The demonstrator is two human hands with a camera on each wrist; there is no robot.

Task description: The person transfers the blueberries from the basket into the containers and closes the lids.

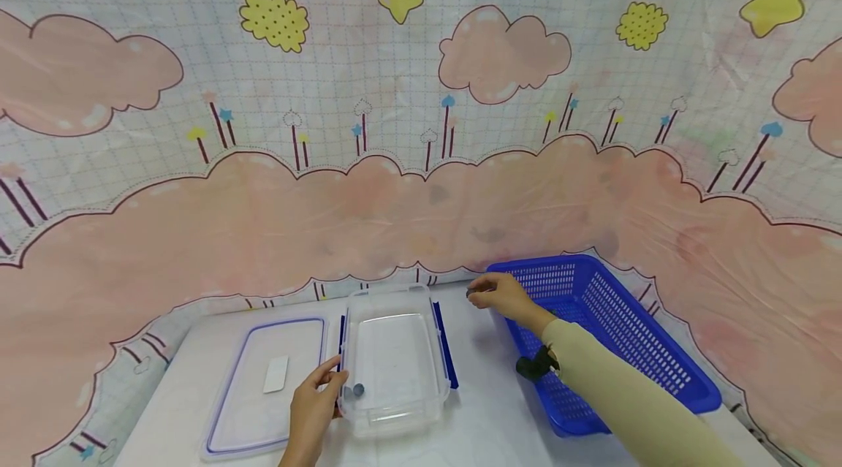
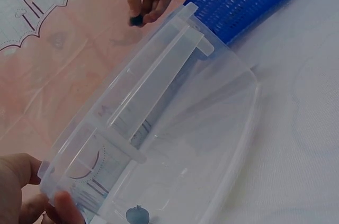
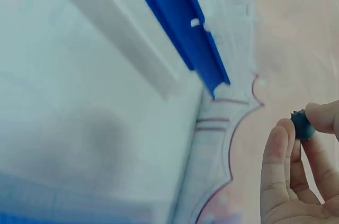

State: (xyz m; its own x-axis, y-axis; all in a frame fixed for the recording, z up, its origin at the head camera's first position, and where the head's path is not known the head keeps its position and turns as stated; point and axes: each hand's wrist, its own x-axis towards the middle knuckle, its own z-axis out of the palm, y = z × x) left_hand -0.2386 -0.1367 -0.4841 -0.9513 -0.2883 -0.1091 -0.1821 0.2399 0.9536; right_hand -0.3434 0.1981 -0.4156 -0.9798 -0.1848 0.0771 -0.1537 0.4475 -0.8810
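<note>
A clear plastic container point(image 1: 395, 350) lies on the white table, its blue side latches folded out. My left hand point(image 1: 314, 401) grips the container's near left edge; in the left wrist view, its thumb and fingers point(image 2: 69, 208) lie about the rim. Inside, in the near left corner, sits a dark blueberry point(image 1: 358, 390), its crown visible in the left wrist view point(image 2: 137, 214). My right hand point(image 1: 503, 297) pinches another blueberry point(image 3: 302, 125) between thumb and fingertips, above the table between the container and the blue basket point(image 1: 631, 321).
To the left of the container lies a flat clear lid point(image 1: 243, 379) with a blue seal and a white label point(image 1: 276, 374). The basket stands at the right, partly hidden under my right forearm. A patterned cloth point(image 1: 368, 218) hangs behind the table.
</note>
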